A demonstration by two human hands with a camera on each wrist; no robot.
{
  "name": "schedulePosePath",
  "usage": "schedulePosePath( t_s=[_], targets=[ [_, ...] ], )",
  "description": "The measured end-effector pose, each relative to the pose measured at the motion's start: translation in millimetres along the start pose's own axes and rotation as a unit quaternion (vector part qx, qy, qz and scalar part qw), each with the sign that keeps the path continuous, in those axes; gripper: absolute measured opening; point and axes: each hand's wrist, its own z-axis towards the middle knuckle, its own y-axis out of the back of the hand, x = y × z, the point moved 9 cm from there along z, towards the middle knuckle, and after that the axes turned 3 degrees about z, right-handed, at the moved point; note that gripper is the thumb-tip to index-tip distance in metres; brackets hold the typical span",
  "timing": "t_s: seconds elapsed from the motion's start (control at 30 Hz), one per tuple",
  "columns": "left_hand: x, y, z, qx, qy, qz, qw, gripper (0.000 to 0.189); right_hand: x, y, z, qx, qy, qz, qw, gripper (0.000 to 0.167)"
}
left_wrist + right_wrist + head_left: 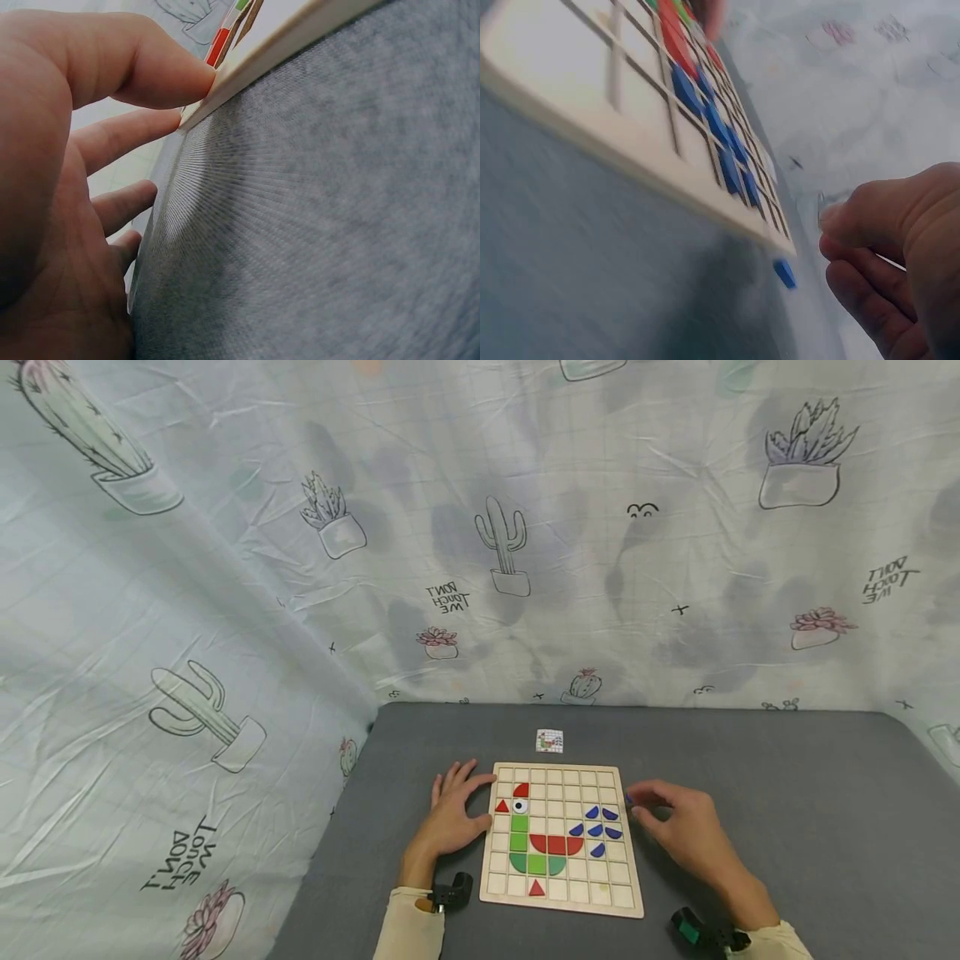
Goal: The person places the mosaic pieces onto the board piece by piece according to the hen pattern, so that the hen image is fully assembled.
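A wooden grid board (600,893) lies on the grey table with red, green and blue pieces in its squares. My left hand (450,817) rests at the board's left edge, thumb and index fingertips on the rim, other fingers spread. Just off the board's right edge is a small blue piece (784,274). Close beside it, my right hand (678,827) has bent fingers, the thumb apart from the index finger. In the right wrist view, a gap shows between this piece and the fingers. Several blue half-round pieces (596,831) form a cluster on the board's right side.
A small picture card (550,741) lies behind the board, showing a coloured pattern on a grid. Cloth printed with cacti (510,552) hangs behind and to the left of the table (787,810).
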Motion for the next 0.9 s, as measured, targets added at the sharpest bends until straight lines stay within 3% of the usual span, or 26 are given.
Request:
schedulePosePath(
  t_s=[0.33,0.67,0.9],
  targets=[
    [0.6,-1.0,-0.2,0.002,0.0,0.007,1.0,0.064,-26.3,-6.8,12.3,0.037,-0.043,-0.015,0.9983,0.026],
    [0.3,-1.1,0.4,0.002,0.004,0.012,0.9999,0.064,-29.2,-20.6,23.0,0.034,-0.026,-0.022,0.9989,0.026],
    [0.3,-0.2,0.2,-0.002,0.004,0.009,1.0,0.065,-29.5,-24.2,25.5,0.036,-0.037,-0.016,0.9985,0.027]
  ],
)
